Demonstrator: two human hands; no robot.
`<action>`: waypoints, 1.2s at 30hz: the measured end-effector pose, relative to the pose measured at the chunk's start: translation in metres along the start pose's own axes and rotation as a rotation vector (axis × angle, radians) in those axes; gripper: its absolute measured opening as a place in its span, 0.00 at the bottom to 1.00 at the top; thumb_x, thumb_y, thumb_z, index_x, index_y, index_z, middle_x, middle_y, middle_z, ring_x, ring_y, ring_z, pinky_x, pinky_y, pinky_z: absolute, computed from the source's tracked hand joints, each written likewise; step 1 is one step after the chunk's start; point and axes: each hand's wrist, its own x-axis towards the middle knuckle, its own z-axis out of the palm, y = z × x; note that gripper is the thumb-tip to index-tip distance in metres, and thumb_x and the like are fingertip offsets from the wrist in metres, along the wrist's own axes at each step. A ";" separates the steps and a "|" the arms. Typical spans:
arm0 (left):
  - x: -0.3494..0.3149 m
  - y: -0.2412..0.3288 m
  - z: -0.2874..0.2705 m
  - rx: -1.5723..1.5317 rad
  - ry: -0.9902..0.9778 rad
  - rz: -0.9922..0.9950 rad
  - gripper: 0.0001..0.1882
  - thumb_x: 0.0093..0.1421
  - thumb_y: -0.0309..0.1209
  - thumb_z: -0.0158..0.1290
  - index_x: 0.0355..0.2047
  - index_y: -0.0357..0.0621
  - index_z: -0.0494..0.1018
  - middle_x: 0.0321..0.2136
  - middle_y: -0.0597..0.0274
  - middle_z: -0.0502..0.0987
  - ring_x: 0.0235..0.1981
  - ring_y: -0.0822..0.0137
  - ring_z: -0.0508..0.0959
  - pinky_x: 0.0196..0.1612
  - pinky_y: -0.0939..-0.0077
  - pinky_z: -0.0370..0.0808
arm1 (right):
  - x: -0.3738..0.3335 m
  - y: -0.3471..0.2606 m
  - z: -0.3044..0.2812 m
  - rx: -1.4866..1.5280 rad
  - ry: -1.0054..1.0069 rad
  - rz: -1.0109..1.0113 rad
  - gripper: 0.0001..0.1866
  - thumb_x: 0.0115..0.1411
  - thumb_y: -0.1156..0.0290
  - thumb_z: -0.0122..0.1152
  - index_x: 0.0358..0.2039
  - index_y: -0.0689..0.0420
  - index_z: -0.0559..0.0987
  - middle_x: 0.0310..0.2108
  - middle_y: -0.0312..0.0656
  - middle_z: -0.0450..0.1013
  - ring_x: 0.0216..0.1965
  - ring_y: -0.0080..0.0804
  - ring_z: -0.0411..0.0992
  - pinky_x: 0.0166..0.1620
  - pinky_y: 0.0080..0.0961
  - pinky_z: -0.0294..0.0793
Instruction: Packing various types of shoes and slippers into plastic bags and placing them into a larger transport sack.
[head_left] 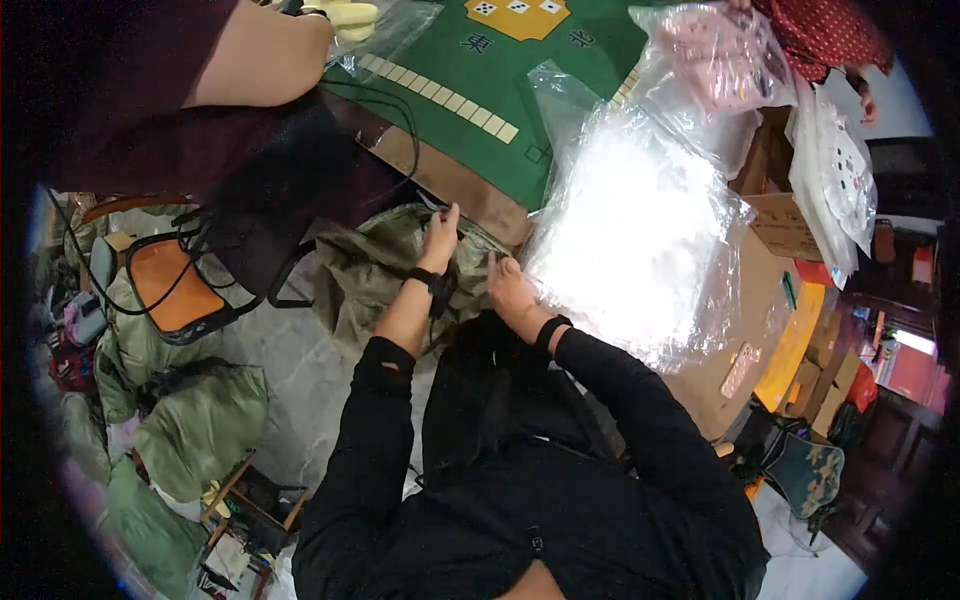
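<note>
An olive-green woven sack hangs at the table's near edge, in front of my body. My left hand is closed on its upper rim, with a dark band round the wrist. To the right, my right hand pinches the rim too, its fingers partly curled. Close beside that hand, a large clear plastic bag with bright white contents lies on the table; glare hides what is inside. The inside of the sack is mostly out of sight.
A green printed table mat carries a row of pale tiles. Another person in a red dotted sleeve touches a pink bagged bundle. A cardboard box, a phone, an orange chair and green sacks stand around.
</note>
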 end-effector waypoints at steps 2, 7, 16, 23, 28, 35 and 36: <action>0.008 0.018 0.008 -0.297 0.280 -0.175 0.28 0.60 0.48 0.45 0.49 0.36 0.64 0.47 0.50 0.69 0.48 0.52 0.67 0.47 0.60 0.64 | 0.003 -0.004 -0.005 0.024 -0.181 0.032 0.28 0.56 0.68 0.44 0.57 0.66 0.60 0.29 0.45 0.72 0.35 0.36 0.66 0.47 0.35 0.53; 0.031 0.012 -0.020 -0.570 0.135 -0.255 0.25 0.58 0.47 0.49 0.40 0.34 0.70 0.43 0.57 0.70 0.42 0.64 0.67 0.43 0.65 0.63 | 0.010 -0.007 -0.019 -0.048 -0.320 -0.118 0.31 0.55 0.67 0.44 0.60 0.59 0.55 0.34 0.51 0.72 0.35 0.41 0.68 0.41 0.41 0.63; 0.016 0.026 -0.034 -0.511 -0.033 -0.149 0.18 0.59 0.46 0.49 0.31 0.41 0.68 0.31 0.64 0.64 0.31 0.70 0.59 0.35 0.72 0.58 | -0.003 -0.003 0.030 -0.060 -0.116 0.027 0.23 0.55 0.67 0.42 0.53 0.58 0.64 0.46 0.75 0.62 0.27 0.47 0.74 0.19 0.32 0.68; 0.015 0.035 -0.034 -0.538 -0.034 -0.062 0.18 0.60 0.44 0.49 0.22 0.44 0.66 0.22 0.70 0.62 0.22 0.75 0.57 0.27 0.76 0.58 | -0.009 0.020 0.058 0.119 -0.227 0.045 0.25 0.54 0.63 0.47 0.53 0.57 0.64 0.37 0.57 0.72 0.29 0.36 0.73 0.16 0.30 0.64; 0.016 0.026 -0.032 -0.558 0.030 -0.075 0.17 0.57 0.43 0.54 0.23 0.40 0.71 0.26 0.66 0.70 0.30 0.69 0.65 0.39 0.71 0.62 | -0.020 0.029 0.046 -0.065 -0.185 0.132 0.19 0.53 0.61 0.50 0.44 0.56 0.67 0.28 0.40 0.71 0.28 0.29 0.71 0.16 0.23 0.60; 0.029 0.017 -0.024 -0.415 0.053 -0.100 0.20 0.59 0.45 0.49 0.30 0.37 0.70 0.30 0.65 0.68 0.30 0.70 0.64 0.38 0.70 0.62 | -0.021 0.029 0.055 -0.080 -0.080 0.113 0.15 0.53 0.64 0.50 0.38 0.57 0.71 0.32 0.43 0.67 0.29 0.32 0.70 0.18 0.29 0.68; 0.030 0.020 -0.019 -0.418 0.050 -0.096 0.20 0.59 0.45 0.49 0.30 0.37 0.70 0.30 0.65 0.68 0.30 0.70 0.64 0.38 0.70 0.62 | -0.022 0.031 0.067 -0.085 -0.080 0.116 0.15 0.53 0.64 0.50 0.38 0.57 0.71 0.32 0.43 0.67 0.29 0.32 0.70 0.18 0.29 0.68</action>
